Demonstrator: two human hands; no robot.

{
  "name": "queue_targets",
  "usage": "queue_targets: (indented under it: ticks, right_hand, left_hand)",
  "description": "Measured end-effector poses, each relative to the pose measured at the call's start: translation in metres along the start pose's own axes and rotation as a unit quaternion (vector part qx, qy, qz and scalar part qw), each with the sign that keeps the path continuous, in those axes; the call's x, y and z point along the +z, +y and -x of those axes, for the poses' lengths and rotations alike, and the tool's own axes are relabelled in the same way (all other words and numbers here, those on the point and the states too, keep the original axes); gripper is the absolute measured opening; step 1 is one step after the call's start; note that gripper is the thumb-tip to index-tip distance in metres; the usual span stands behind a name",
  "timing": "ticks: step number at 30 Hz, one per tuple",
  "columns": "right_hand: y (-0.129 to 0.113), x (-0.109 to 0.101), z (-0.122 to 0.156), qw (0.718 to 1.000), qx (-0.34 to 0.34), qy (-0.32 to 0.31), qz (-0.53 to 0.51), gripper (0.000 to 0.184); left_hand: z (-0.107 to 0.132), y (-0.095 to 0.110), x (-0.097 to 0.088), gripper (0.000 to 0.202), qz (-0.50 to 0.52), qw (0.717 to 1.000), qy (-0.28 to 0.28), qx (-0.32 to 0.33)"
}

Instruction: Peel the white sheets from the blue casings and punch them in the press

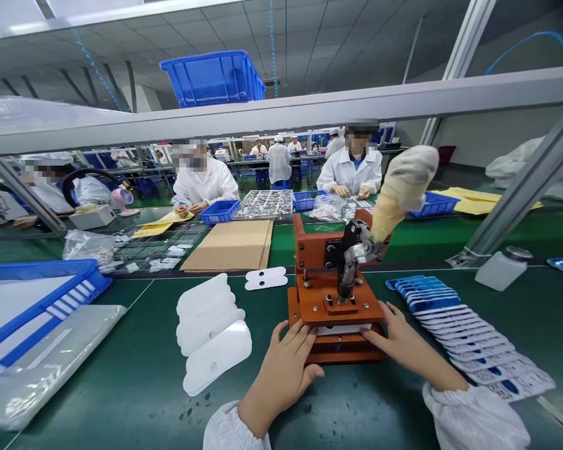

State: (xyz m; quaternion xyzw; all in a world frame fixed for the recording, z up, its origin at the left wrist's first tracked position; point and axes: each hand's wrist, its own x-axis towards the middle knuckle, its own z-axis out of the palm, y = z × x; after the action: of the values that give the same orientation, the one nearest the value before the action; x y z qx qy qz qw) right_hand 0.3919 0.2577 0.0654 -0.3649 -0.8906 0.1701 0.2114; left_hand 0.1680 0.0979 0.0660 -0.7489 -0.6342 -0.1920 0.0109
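Observation:
An orange-brown hand press (340,297) with a metal toggle clamp and a cloth-wrapped lever handle (401,187) stands in front of me. A white flat piece (344,329) lies between its upper plate and base, mostly hidden. My left hand (286,369) rests against the press's left front, fingers stretched at the piece's left end and thumb apart. At the right side is my right hand (396,340), its thumb near the piece's right end and its fingers spread along the press. Left of the press lie overlapping white rounded strips (218,359) and two smaller white strips (266,279).
A fanned row of blue-and-white printed pieces (469,337) lies at right, near a white bottle (503,269). At left are a blue basket (75,284) and a plastic-wrapped pack (70,350). Cardboard (229,245) lies behind. Co-workers sit across the bench, beyond a metal frame bar (309,114).

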Motion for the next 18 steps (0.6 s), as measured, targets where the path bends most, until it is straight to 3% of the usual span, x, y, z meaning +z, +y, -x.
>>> queue_targets:
  ticks: [3,6,11,13,15,16,18]
  right_hand:
    - [-0.008,0.002,0.004,0.996,-0.023,-0.020,0.089,0.054]
    - [-0.014,0.007,0.011,0.988,-0.047,0.018,0.147,0.055]
    - [-0.022,0.010,0.019,0.990,-0.042,0.038,0.131,0.055]
    - [-0.023,0.009,0.018,0.997,-0.016,0.030,0.071,0.055]
    - [-0.022,0.010,0.015,0.998,0.029,0.010,-0.052,0.055]
    - [-0.020,0.011,0.013,0.987,0.060,0.001,-0.149,0.054]
    - [-0.016,0.014,0.010,0.926,0.120,-0.004,-0.359,0.049]
  left_hand:
    - [-0.001,0.001,-0.004,0.056,0.007,1.000,-0.016,-0.001]
    - [-0.003,0.003,-0.009,0.058,0.011,0.999,-0.039,-0.008]
    - [-0.005,0.003,-0.012,0.059,0.001,0.999,-0.039,-0.006]
    - [-0.006,0.002,-0.014,0.058,-0.014,0.999,-0.037,0.003]
    - [-0.007,0.001,-0.016,0.058,-0.037,0.998,-0.039,0.019]
    - [-0.008,0.000,-0.016,0.058,-0.049,0.998,-0.041,0.025]
    - [-0.009,0.000,-0.017,0.059,-0.070,0.996,-0.043,0.032]
